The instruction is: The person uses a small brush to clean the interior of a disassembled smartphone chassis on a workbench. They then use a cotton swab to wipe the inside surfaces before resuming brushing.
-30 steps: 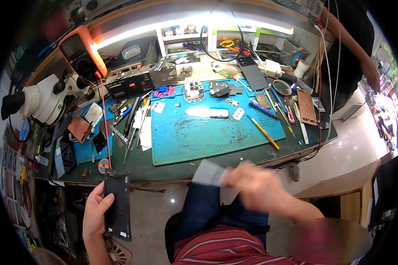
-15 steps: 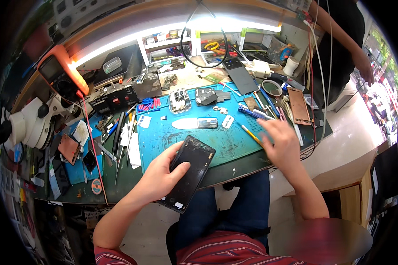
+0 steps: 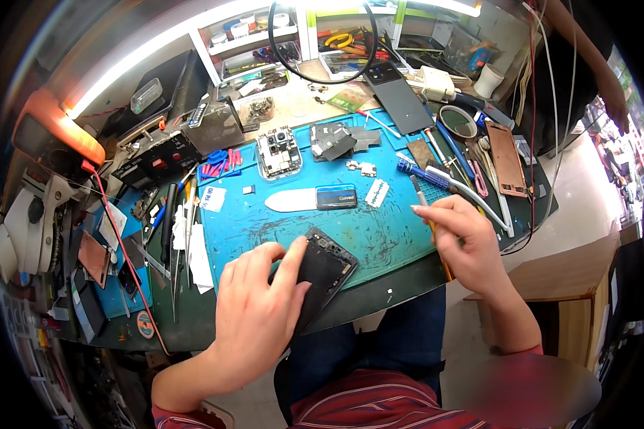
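My left hand (image 3: 261,304) is closed around the left side of a black phone frame (image 3: 330,275), its thumb on the face and index fingertip by the upper corner. The frame lies tilted over the bench's front edge, its small connectors showing at the top; its lower part is hidden by the hand. My right hand (image 3: 465,243) pinches a slim pen-like tool (image 3: 420,191) with a pale collar and yellow handle, tip upward, over the blue mat (image 3: 383,236). Beyond the hands lie a flat pry blade (image 3: 293,200), a razor blade (image 3: 377,193) and a phone circuit board with cameras (image 3: 279,151).
Blue brushes (image 3: 422,171), a dark phone panel (image 3: 401,104) and a copper-coloured phone shell (image 3: 506,161) crowd the right. To the left are tweezers, screwdrivers (image 3: 169,222), a microscope (image 3: 28,222) and an orange multimeter (image 3: 54,132). A cable loop (image 3: 373,50) hangs overhead. Another person's arm (image 3: 594,57) shows far right.
My right hand has picked up the yellow-handled tool from the mat. My left hand has shifted its hold up the phone frame. The view has moved closer to the bench.
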`<state>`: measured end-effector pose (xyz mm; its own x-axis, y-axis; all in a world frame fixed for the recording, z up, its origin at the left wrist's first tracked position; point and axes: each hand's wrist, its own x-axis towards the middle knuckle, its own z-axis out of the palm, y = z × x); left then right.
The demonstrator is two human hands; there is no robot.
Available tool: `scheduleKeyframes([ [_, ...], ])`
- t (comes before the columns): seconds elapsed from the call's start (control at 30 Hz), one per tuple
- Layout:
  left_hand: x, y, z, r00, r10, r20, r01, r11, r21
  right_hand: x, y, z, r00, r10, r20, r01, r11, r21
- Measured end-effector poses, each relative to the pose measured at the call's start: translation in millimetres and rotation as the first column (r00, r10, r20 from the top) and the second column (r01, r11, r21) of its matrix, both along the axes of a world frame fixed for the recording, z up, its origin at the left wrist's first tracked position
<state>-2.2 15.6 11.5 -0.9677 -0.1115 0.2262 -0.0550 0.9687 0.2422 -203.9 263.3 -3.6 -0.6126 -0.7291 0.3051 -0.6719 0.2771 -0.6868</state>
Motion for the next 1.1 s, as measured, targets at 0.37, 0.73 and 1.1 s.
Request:
scheduleKeyframes([
  [0.37,0.3,18.9,-13.9,0.993,-0.120,0.014,0.120,0.993,0.012,48.0,-21.5,-27.8,0.973,0.215,-0.080,-0.228,0.950,-0.215],
  [0.73,-4.7,20.3,-16.7,0.996,-0.085,-0.038,0.084,0.996,-0.027,46.1,-24.1,-31.0,0.944,0.208,-0.256,-0.252,0.955,-0.155],
  [1.1,-4.9,21.7,-10.4,0.996,-0.093,-0.010,0.092,0.994,-0.066,47.8,-29.1,-30.1,0.930,0.221,-0.295,-0.261,0.960,-0.100],
])
